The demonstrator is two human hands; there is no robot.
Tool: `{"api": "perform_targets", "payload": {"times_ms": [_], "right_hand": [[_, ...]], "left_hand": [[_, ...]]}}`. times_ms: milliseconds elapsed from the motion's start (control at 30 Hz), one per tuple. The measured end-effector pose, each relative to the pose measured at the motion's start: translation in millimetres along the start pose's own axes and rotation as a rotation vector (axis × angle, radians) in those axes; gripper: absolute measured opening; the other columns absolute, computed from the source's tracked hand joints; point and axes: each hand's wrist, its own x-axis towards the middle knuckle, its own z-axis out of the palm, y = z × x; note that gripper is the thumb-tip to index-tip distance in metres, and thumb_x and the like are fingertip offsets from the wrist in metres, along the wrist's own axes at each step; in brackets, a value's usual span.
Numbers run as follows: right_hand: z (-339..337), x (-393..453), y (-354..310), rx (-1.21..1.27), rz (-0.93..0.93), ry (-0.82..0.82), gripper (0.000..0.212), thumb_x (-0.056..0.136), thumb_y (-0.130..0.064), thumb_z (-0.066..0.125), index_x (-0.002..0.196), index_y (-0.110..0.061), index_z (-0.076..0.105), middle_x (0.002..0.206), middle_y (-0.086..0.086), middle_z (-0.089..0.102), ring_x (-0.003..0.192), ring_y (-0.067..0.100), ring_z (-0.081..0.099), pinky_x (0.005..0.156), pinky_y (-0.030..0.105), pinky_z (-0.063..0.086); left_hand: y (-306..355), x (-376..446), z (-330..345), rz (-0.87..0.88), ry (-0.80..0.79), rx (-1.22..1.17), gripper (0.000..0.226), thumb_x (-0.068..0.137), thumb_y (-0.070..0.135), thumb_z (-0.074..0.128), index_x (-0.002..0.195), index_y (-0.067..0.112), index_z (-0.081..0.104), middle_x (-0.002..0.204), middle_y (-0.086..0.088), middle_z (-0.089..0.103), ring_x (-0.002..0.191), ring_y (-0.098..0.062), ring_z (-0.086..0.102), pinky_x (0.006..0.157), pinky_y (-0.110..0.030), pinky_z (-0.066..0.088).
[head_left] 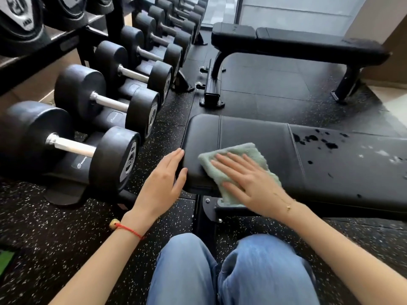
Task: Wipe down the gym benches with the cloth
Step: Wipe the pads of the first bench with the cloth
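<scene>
A black padded gym bench (275,139) runs from the centre to the right edge, with dark wet spots and pale smears on its right section. A pale green cloth (253,153) lies on the bench's near left corner and hangs over the front edge. My right hand (248,181) presses flat on the cloth with fingers spread. My left hand (165,183) rests against the bench's left end, fingers straight along the side and thumb on the front corner. A second black bench (297,40) stands farther back.
A rack of black dumbbells (94,119) lines the left side, close to the bench end. The floor is black speckled rubber (66,234). My knees in blue jeans (231,271) are at the bottom centre. A wall and window sit behind the far bench.
</scene>
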Motion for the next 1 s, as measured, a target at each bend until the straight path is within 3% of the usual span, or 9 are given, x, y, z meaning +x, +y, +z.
{"api": "perform_targets", "payload": {"times_ms": [100,233,300,400,467,600,700,867,1000], "right_hand": [[-17,10,63,-0.026,0.247,0.039,0.062,0.094,-0.058,0.020,0.150,-0.031,0.022,0.158,-0.010,0.019,0.147,0.010,0.009,0.121,0.039,0.007],[-23,75,106,-0.097,0.548,0.019,0.052,0.101,-0.041,0.030,0.150,-0.024,0.023,0.159,-0.002,0.019,0.147,0.019,0.012,0.120,0.040,0.004],[-16,73,84,-0.073,0.475,0.004,0.051,0.101,-0.042,0.028,0.150,-0.028,0.021,0.159,-0.005,0.016,0.148,0.017,0.009,0.120,0.039,0.001],[-12,7,37,-0.024,0.203,0.013,0.054,0.098,-0.051,0.019,0.150,-0.036,0.018,0.158,-0.015,0.012,0.148,0.008,0.003,0.121,0.033,-0.002],[-18,-33,38,-0.004,0.149,-0.002,0.054,0.097,-0.054,0.018,0.149,-0.039,0.018,0.157,-0.018,0.012,0.147,0.004,0.003,0.120,0.030,-0.001],[-32,3,115,-0.038,0.418,0.033,0.059,0.094,-0.059,0.021,0.148,-0.034,0.021,0.158,-0.009,0.020,0.147,0.014,0.012,0.121,0.038,0.006],[-27,62,131,-0.079,0.584,-0.005,0.052,0.101,-0.045,0.028,0.150,-0.028,0.023,0.159,-0.004,0.020,0.147,0.020,0.012,0.120,0.041,0.003],[-24,5,51,0.005,0.225,-0.028,0.056,0.097,-0.054,0.022,0.150,-0.037,0.019,0.158,-0.013,0.017,0.148,0.010,0.005,0.121,0.035,0.000],[-30,-59,28,-0.072,0.103,-0.083,0.062,0.097,-0.052,0.039,0.151,-0.038,0.010,0.159,-0.016,0.007,0.148,0.008,-0.003,0.121,0.036,-0.002]], "left_hand": [[3,2,-1,-0.015,0.008,0.016,0.051,0.102,0.029,0.043,0.148,0.007,0.038,0.153,-0.005,0.039,0.142,-0.012,0.032,0.116,-0.016,0.017],[17,18,3,0.010,0.009,0.046,0.050,0.101,0.024,0.046,0.147,0.005,0.039,0.154,-0.008,0.037,0.144,-0.017,0.029,0.120,-0.026,0.019],[25,33,7,0.026,-0.002,0.047,0.051,0.101,0.024,0.046,0.147,0.004,0.039,0.153,-0.011,0.038,0.144,-0.021,0.030,0.121,-0.033,0.020],[32,54,13,0.038,-0.013,0.072,0.055,0.097,0.029,0.041,0.146,0.003,0.041,0.152,-0.013,0.040,0.144,-0.025,0.030,0.122,-0.033,0.017],[36,64,19,0.041,-0.036,0.082,0.058,0.095,0.032,0.038,0.145,0.003,0.042,0.152,-0.014,0.040,0.144,-0.026,0.030,0.122,-0.035,0.017],[39,69,30,0.035,-0.050,0.115,0.057,0.094,0.032,0.038,0.143,0.004,0.046,0.151,-0.014,0.042,0.144,-0.027,0.031,0.122,-0.039,0.017],[38,67,31,0.011,-0.027,0.101,0.056,0.093,0.032,0.040,0.141,0.006,0.048,0.150,-0.011,0.044,0.143,-0.025,0.032,0.122,-0.037,0.018],[34,65,29,0.036,-0.043,0.035,0.050,0.096,0.026,0.047,0.142,0.007,0.048,0.150,-0.010,0.043,0.144,-0.023,0.030,0.122,-0.037,0.019],[22,53,19,0.018,-0.017,-0.012,0.045,0.099,0.023,0.050,0.141,0.009,0.049,0.151,-0.005,0.042,0.144,-0.017,0.029,0.120,-0.028,0.019]]}}
